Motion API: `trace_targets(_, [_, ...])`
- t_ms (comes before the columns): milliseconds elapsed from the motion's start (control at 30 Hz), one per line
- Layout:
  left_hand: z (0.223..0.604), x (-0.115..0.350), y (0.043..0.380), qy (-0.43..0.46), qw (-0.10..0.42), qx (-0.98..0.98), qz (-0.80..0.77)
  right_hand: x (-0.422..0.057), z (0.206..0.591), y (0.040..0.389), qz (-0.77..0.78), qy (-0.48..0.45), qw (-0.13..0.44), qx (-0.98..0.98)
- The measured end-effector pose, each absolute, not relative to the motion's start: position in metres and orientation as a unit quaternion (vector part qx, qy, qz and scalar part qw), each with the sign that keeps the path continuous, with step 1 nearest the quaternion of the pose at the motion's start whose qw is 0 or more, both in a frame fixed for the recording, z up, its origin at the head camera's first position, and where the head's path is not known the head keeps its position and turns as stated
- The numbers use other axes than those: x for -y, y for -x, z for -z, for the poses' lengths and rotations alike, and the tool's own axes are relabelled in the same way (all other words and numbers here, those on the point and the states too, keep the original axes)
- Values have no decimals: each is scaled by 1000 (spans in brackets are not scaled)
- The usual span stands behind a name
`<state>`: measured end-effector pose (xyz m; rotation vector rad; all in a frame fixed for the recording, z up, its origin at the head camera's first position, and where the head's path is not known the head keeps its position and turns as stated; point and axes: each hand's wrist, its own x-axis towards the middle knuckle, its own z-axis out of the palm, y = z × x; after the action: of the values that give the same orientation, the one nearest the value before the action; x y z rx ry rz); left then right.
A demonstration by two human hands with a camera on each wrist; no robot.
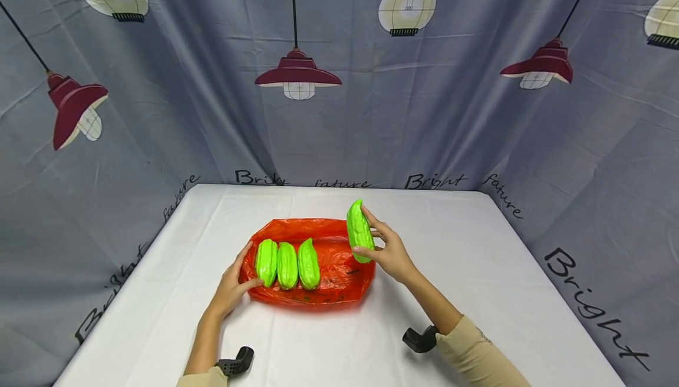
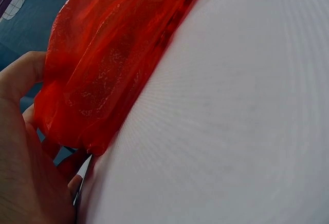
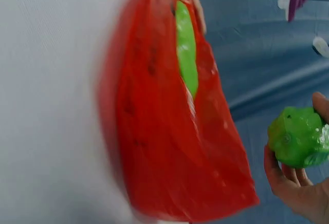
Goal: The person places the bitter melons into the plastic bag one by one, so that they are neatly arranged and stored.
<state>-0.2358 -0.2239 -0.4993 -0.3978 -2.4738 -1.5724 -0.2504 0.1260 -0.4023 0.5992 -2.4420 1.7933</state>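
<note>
A red plastic bag (image 1: 339, 266) lies spread wide on the table with its sides standing up. Inside its left half three bright green bitter melons (image 1: 287, 265) sit side by side, ridged and upright in the head view. My left hand (image 1: 229, 290) holds the bag's left end, thumb over the near rim and fingers round the outside. Above the bag's right end, my right hand (image 1: 394, 255) grips another bitter melon (image 1: 359, 231) between thumb and fingers. In the right wrist view this bitter melon (image 3: 298, 137) shows end-on, apart from the bag.
A white cloth covers the table (image 1: 456, 240). Behind it hangs a grey-blue curtain (image 1: 350, 134) printed with lamps and lettering. Black wrist devices (image 1: 421, 340) sit at both sleeve cuffs.
</note>
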Motion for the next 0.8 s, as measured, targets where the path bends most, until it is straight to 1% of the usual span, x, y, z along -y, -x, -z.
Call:
trace_targets(200, [498, 224, 235, 137, 94, 831, 531, -109, 408, 246, -554, -171, 68, 812])
trace_targets(300, [498, 224, 235, 136, 93, 830, 532, -103, 422, 251, -552, -167, 85, 813])
trace_targets(433, [498, 224, 235, 136, 92, 830, 533, -97, 443, 260, -547, -156, 95, 817])
trace_targets(800, [499, 224, 235, 140, 93, 829, 533, -77, 463, 258, -525, -128, 109, 834])
